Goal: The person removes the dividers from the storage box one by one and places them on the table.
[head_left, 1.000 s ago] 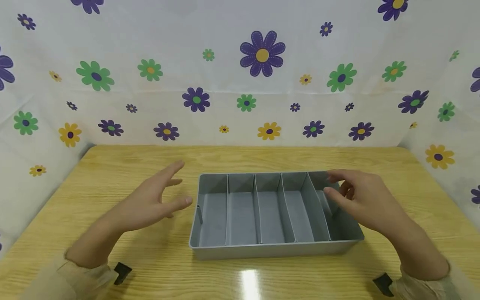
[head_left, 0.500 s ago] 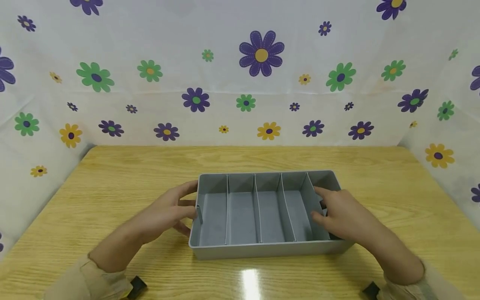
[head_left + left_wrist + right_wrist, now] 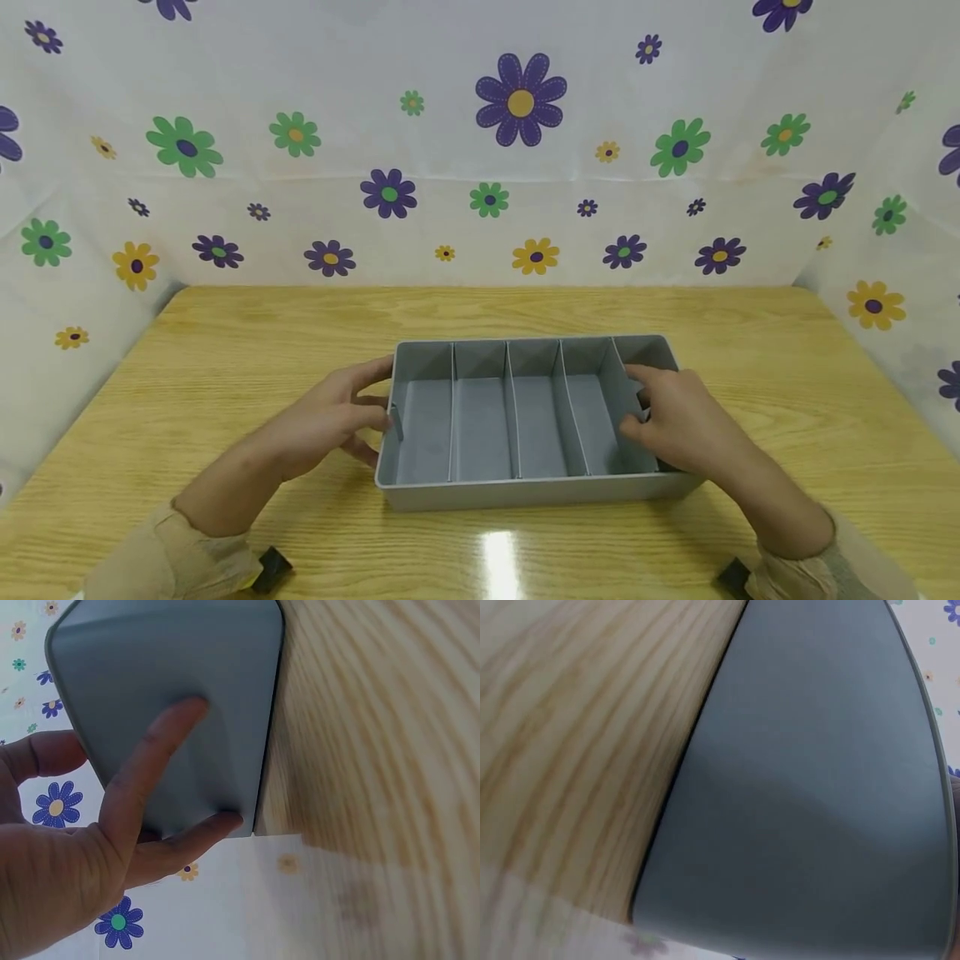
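Gray compartment tray (image 3: 510, 493) sits mid-frame as the outspread left hand (image 3: 330, 418) apparently steadies its end and the right hand (image 3: 678, 423) pinches the rightmost divider (image 3: 636, 458).

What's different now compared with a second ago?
The left hand moved right and now touches the left end of the gray tray. The right hand moved left to the rightmost divider; whether it holds that is unclear. The tray stayed put on the table.

The wood-grain table (image 3: 225, 350) carries a gray five-compartment organizer tray (image 3: 540, 493), nearer its right edge than its left.
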Action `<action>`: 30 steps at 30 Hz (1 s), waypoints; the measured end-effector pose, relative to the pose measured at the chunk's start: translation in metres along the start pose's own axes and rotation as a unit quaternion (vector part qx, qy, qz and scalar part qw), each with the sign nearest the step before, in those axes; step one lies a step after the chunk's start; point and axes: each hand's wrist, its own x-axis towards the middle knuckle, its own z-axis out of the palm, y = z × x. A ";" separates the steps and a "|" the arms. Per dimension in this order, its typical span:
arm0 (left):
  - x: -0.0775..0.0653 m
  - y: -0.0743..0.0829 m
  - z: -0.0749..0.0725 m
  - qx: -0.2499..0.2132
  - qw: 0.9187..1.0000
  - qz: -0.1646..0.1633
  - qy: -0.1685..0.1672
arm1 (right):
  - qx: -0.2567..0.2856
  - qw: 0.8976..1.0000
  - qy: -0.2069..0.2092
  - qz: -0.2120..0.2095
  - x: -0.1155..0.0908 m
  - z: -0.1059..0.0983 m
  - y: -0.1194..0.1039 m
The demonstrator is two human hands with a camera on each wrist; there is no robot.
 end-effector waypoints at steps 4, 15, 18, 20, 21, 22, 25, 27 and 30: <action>0.000 0.000 0.001 -0.001 1.000 -0.002 -0.003 | 0.006 1.000 0.006 -0.001 -0.001 0.000 0.001; -0.001 0.000 -0.001 -0.006 1.000 -0.014 0.004 | 0.013 1.000 0.023 -0.011 -0.002 -0.010 0.000; 0.000 0.000 -0.001 -0.006 1.000 -0.013 0.004 | 0.028 0.999 0.021 -0.004 -0.003 -0.013 -0.002; 0.000 0.000 -0.001 -0.004 1.000 -0.011 0.003 | 0.036 0.999 0.022 0.000 -0.004 -0.015 -0.003; 0.001 -0.001 -0.001 -0.003 1.000 -0.009 0.002 | 0.038 0.999 0.024 0.002 -0.004 -0.016 -0.003; 0.001 -0.001 -0.001 -0.002 1.000 -0.008 0.003 | 0.038 0.999 0.026 0.003 -0.004 -0.017 -0.004; 0.001 -0.001 -0.001 0.000 1.000 -0.008 0.004 | 0.038 0.999 0.033 0.004 -0.005 -0.020 -0.006; 0.000 -0.001 -0.001 -0.002 1.000 -0.009 0.006 | 0.039 0.999 0.037 0.005 -0.006 -0.022 -0.007; -0.001 -0.001 -0.001 -0.006 1.000 -0.011 0.006 | 0.044 0.998 0.045 0.008 -0.007 -0.025 -0.008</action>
